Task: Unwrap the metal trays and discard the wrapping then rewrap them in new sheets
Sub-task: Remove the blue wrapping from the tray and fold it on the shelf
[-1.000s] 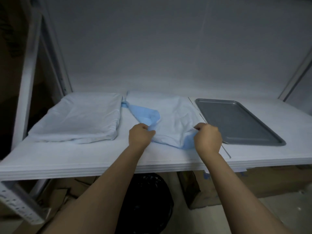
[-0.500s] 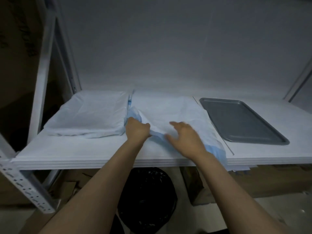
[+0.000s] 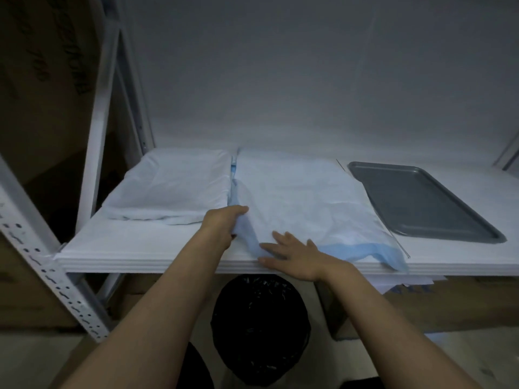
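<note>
Centre frame: the pale blue wrapping sheet (image 3: 309, 203), bunched a second ago, now lies spread on the white shelf (image 3: 126, 248); left hand (image 3: 224, 223) grips its edge, right hand (image 3: 292, 254) presses it flat-fingered. At right, the grey metal tray (image 3: 415, 200) awaits wrapping.

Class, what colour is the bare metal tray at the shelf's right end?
Dark grey; the tray shows best in the head view.

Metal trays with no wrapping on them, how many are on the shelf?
1: the grey tray at the shelf's right end. The wrapped bundle on the left and the blue sheet in the middle may each hide another.
</note>
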